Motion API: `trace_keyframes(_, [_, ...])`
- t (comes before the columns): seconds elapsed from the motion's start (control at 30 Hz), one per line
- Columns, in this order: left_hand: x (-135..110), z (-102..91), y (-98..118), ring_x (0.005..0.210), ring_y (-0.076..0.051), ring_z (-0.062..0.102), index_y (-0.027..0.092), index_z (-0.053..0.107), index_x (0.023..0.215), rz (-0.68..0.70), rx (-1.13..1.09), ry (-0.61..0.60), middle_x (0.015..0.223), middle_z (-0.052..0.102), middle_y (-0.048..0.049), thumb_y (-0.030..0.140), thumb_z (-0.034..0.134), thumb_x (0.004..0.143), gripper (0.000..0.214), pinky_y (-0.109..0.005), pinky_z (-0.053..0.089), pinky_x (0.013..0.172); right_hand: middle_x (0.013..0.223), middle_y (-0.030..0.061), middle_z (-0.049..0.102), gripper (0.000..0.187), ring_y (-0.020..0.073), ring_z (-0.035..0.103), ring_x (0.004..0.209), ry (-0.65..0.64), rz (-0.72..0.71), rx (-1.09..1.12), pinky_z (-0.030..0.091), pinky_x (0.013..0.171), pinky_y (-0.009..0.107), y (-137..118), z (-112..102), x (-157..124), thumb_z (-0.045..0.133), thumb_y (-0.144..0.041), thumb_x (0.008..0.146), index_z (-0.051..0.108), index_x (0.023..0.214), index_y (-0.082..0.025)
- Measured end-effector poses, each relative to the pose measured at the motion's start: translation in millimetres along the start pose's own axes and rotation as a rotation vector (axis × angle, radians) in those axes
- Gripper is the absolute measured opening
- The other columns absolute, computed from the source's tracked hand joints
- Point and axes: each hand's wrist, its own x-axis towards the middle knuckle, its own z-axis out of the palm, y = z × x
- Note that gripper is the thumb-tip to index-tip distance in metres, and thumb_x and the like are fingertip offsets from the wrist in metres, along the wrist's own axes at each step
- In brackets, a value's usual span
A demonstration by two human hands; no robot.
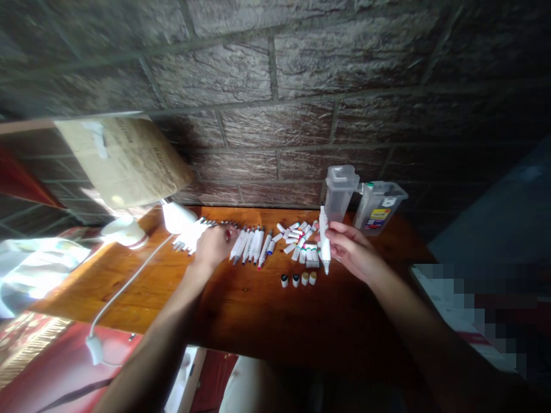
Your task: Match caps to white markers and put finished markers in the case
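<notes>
My right hand (350, 246) pinches a white marker (324, 235) between thumb and fingers, holding it nearly upright above the wooden table. The marker wears no cap, and a nib points down at its lower end. My left hand (214, 244) lies over a row of white markers on the left, fingers curled in; whatever they grip is hidden. Several uncapped markers (253, 245) lie side by side just to its right. Between the hands is a loose heap of white caps (303, 238) with coloured ends. In front of the heap, several caps (296, 280) stand upright in a short row.
Two clear plastic cases (338, 192) stand at the back right against the brick wall (301, 120), one bearing a coloured label. A lamp (129, 166) with a brown paper shade is at the left. Its white cord (129, 281) crosses the wooden table (241, 304) and hangs over the edge.
</notes>
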Motion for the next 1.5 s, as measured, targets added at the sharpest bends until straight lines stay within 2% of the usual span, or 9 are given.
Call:
trace_keyframes(0.07, [-3.5,-5.0,24.6,0.074,-0.021,0.066,0.015,0.076,0.093,0.144,-0.242,0.009,0.088,0.077,-0.01,0.043,0.046,0.095,0.042,-0.029,0.047,0.072,0.063,-0.0029,0.058,0.028,0.006,0.04,0.05,0.028,0.005,0.021,0.025,0.042,0.02,0.6,0.9,0.5,0.087,-0.036,0.065,0.071,0.081,-0.019])
trace_keyframes(0.13, [-9.8,-9.3,57.0,0.065,-0.015,0.061,0.014,0.075,0.087,0.263,-0.56,-0.126,0.079,0.075,-0.0069,0.052,0.043,0.097,0.05,-0.025,0.046,0.064,0.065,-0.0031,0.061,0.031,0.0056,0.043,0.05,0.061,0.014,0.037,0.026,0.042,0.019,1.6,1.9,1.4,0.089,-0.035,0.062,0.07,0.08,-0.019])
trace_keyframes(0.27, [-22.9,-11.1,114.3,0.079,-0.017,0.067,0.012,0.074,0.093,0.544,-1.056,-0.547,0.087,0.075,-0.0087,0.052,0.056,0.093,0.045,-0.026,0.053,0.075,0.068,-0.0019,0.067,0.035,0.0053,0.049,0.051,0.125,0.026,0.048,0.027,0.041,0.018,4.1,3.2,4.0,0.091,-0.037,0.059,0.069,0.079,-0.018])
trace_keyframes(0.37, [-25.4,-4.0,130.0,0.082,-0.016,0.068,0.011,0.073,0.095,0.558,-1.189,-0.581,0.091,0.075,-0.0084,0.043,0.065,0.09,0.033,-0.027,0.054,0.08,0.064,-0.0029,0.066,0.037,0.0048,0.048,0.048,0.18,0.007,0.061,0.027,0.04,0.017,6.2,4.8,4.9,0.092,-0.037,0.058,0.069,0.079,-0.017])
trace_keyframes(0.57, [-21.8,16.0,120.7,0.084,-0.017,0.073,0.01,0.071,0.093,0.401,-1.348,-0.573,0.09,0.077,-0.008,0.027,0.082,0.076,0.026,-0.028,0.056,0.08,0.066,-0.002,0.067,0.031,0.0058,0.052,0.049,0.126,-0.028,-0.003,0.032,0.04,0.018,13.3,11.6,1.2,0.089,-0.037,0.064,0.07,0.077,-0.016])
trace_keyframes(0.73, [-27.0,19.7,114.9,0.084,-0.021,0.076,0.013,0.07,0.105,0.343,-1.465,-0.544,0.091,0.08,-0.0084,0.027,0.083,0.075,0.035,-0.032,0.059,0.083,0.074,0.0016,0.071,0.036,0.01,0.059,0.054,0.064,-0.087,-0.03,0.035,0.04,0.019,6.5,15.2,-3.6,0.089,-0.036,0.066,0.072,0.092,-0.017])
trace_keyframes(0.9, [-35.1,17.7,116.4,0.091,-0.022,0.076,0.014,0.074,0.109,0.446,-1.479,-0.529,0.102,0.079,-0.0101,0.023,0.077,0.082,0.029,-0.035,0.06,0.088,0.071,-0.0009,0.069,0.034,0.0083,0.053,0.051,-0.021,-0.166,-0.134,0.044,0.046,0.023,-4.6,16.3,-10.9,0.089,-0.031,0.067,0.074,0.094,-0.019])
trace_keyframes(1.03, [-39.4,13.0,118.6,0.093,-0.022,0.077,0.014,0.078,0.101,0.504,-1.5,-0.547,0.106,0.079,-0.0103,0.017,0.076,0.082,0.019,-0.034,0.061,0.091,0.064,-0.0036,0.064,0.024,0.0064,0.046,0.049,-0.069,-0.24,-0.231,0.036,0.044,0.021,-4.6,13.5,-15.0,0.086,-0.027,0.072,0.075,0.092,-0.02])
trace_keyframes(1.5, [-38.2,20.1,113.3,0.082,-0.019,0.077,0.016,0.078,0.097,0.523,-1.583,-0.51,0.094,0.081,-0.0067,0.007,0.084,0.069,0.03,-0.025,0.063,0.075,0.065,-0.0023,0.063,0.022,0.0058,0.045,0.046,-0.187,-0.173,-0.127,0.038,0.043,0.02,-3.4,16.4,-17.7,0.08,-0.031,0.08,0.074,0.097,-0.019])
